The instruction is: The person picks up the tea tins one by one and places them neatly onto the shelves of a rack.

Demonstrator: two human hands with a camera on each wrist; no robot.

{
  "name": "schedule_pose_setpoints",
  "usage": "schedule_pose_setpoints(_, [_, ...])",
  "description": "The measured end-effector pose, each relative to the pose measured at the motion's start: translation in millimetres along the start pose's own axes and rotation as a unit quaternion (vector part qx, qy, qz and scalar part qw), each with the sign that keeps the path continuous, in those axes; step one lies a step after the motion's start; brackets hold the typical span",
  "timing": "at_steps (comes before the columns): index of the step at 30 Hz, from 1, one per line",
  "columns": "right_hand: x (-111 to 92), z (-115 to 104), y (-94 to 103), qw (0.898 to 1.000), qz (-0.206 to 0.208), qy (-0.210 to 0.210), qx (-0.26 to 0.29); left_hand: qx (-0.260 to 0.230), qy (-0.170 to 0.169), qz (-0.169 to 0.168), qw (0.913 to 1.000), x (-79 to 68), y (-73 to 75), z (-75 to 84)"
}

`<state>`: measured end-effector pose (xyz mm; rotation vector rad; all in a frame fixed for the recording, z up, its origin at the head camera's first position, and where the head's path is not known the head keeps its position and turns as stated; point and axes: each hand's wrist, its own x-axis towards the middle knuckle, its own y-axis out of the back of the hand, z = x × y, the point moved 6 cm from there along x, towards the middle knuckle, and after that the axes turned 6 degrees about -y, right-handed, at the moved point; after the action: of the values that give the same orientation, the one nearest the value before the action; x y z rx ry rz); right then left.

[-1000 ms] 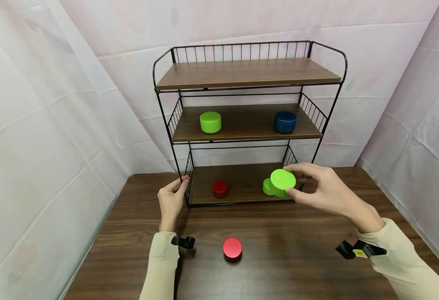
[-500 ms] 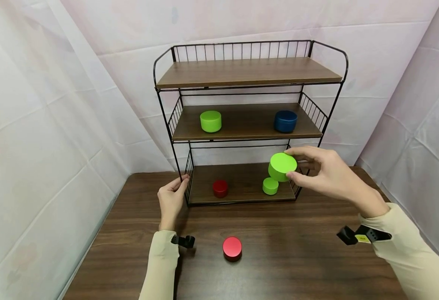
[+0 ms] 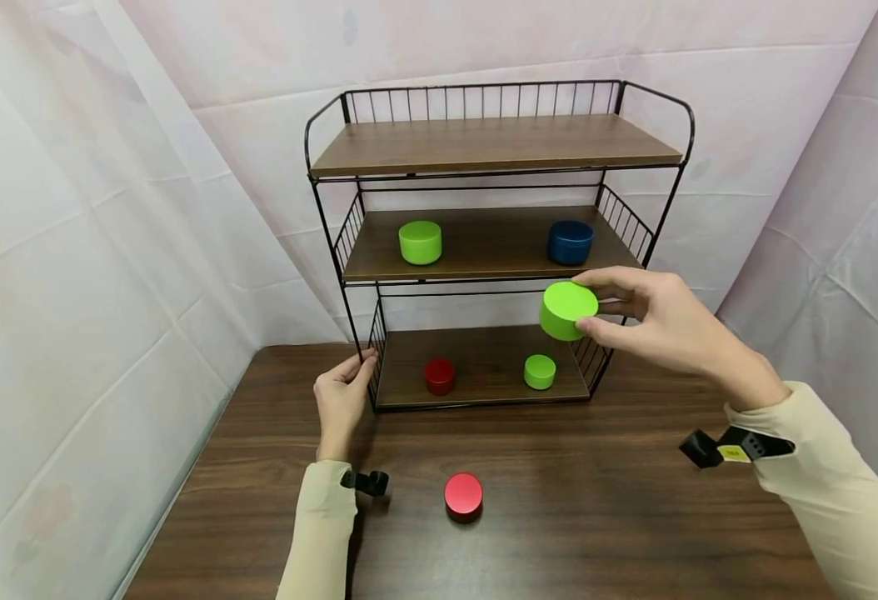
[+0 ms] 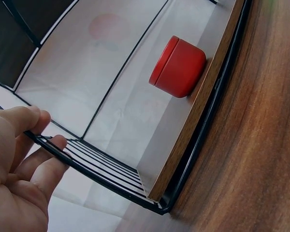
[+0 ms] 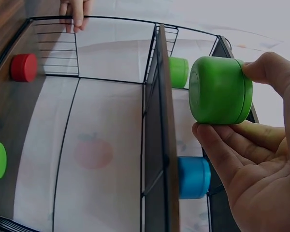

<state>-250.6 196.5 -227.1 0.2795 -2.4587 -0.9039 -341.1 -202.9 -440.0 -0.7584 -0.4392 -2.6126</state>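
Note:
My right hand pinches a bright green round tin by its side, thumb in front and fingers behind. It hangs in front of the rack's right side, just below the middle shelf's edge in the head view. My left hand grips the left front post of the black wire rack, low down; thumb and fingers close round the bar in the left wrist view. On the bottom shelf are a dark red tin and a small green tin.
The middle shelf carries a green tin at left and a blue tin at right. The top shelf has a wire rail. Another red tin stands on the wooden table before the rack.
My right hand has raised the green tin from in front of the bottom shelf to near the middle shelf's edge, uncovering the small green tin. My left hand stays on the post.

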Motion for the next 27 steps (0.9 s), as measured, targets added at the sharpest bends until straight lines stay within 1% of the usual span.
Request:
schedule_pose_setpoints(5, [4,-8,10.6,1.0,0.009,-0.002,-0.013,-0.003,0.0,0.001,1.0,0.6,1.1,-0.6])
schedule_pose_setpoints(12, [14,-19,29.4,0.999,0.026,0.006,-0.03,-0.007,0.0,-0.001,1.0,0.5,0.4,-0.1])
schedule_pose_setpoints(14, [18,-22,34.9,0.999,0.029,0.002,-0.029,-0.006,0.002,-0.003,1.0,0.0,0.6,4.1])
schedule_pose_setpoints(18, [25,-25,44.8,0.999,0.033,-0.006,-0.017,-0.006,0.004,-0.009,0.9999,-1.9,2.8,21.8])
schedule_pose_setpoints(21, [30,-27,51.0,0.999,0.035,-0.012,-0.006,0.002,0.0,-0.011,0.9999,-3.3,4.5,33.6])
schedule_pose_setpoints(27, [39,-31,63.4,0.999,0.045,-0.015,-0.006,0.004,-0.008,-0.011,0.9999,-3.9,4.7,37.7])
